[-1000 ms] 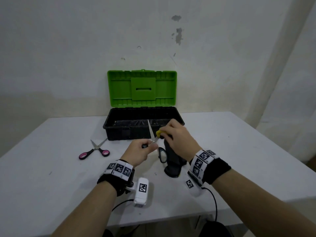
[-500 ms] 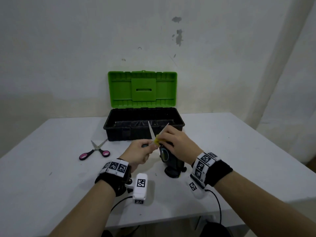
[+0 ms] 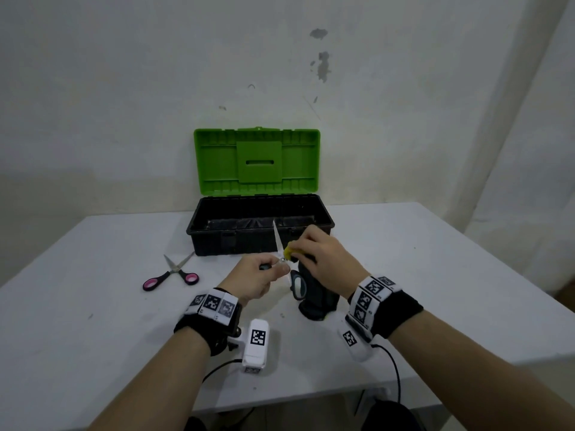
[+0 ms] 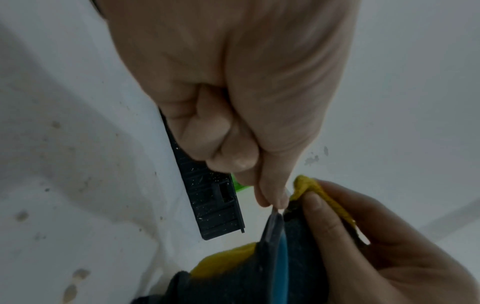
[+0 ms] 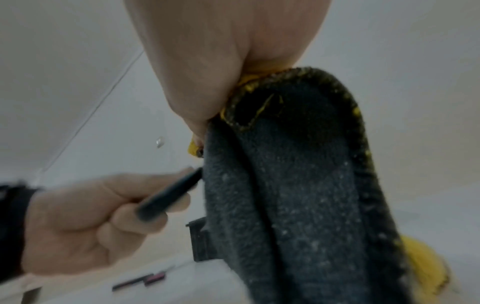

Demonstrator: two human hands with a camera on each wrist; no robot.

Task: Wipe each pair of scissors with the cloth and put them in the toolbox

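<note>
My left hand (image 3: 264, 273) grips one handle of a pair of dark-handled scissors (image 3: 278, 241), held open above the table; one blade points up toward the toolbox. The other handle loop (image 3: 297, 286) hangs below. My right hand (image 3: 320, 253) pinches the grey-and-yellow cloth (image 3: 314, 293) around the second blade near the pivot, hiding that blade. In the right wrist view the cloth (image 5: 298, 185) hangs from my fingers and the left hand (image 5: 85, 222) holds the dark handle (image 5: 168, 193). A second pair, with pink-and-black handles (image 3: 175, 272), lies on the table to the left.
The black toolbox (image 3: 199, 227) stands open at the back middle of the white table (image 3: 435, 275), its green lid (image 3: 256, 161) upright against the wall. The table's front edge runs just below my wrists.
My right hand has slid the cloth back down the blade toward the pivot; half a second ago that blade's tip showed above the hand. The left hand has stayed almost still.
</note>
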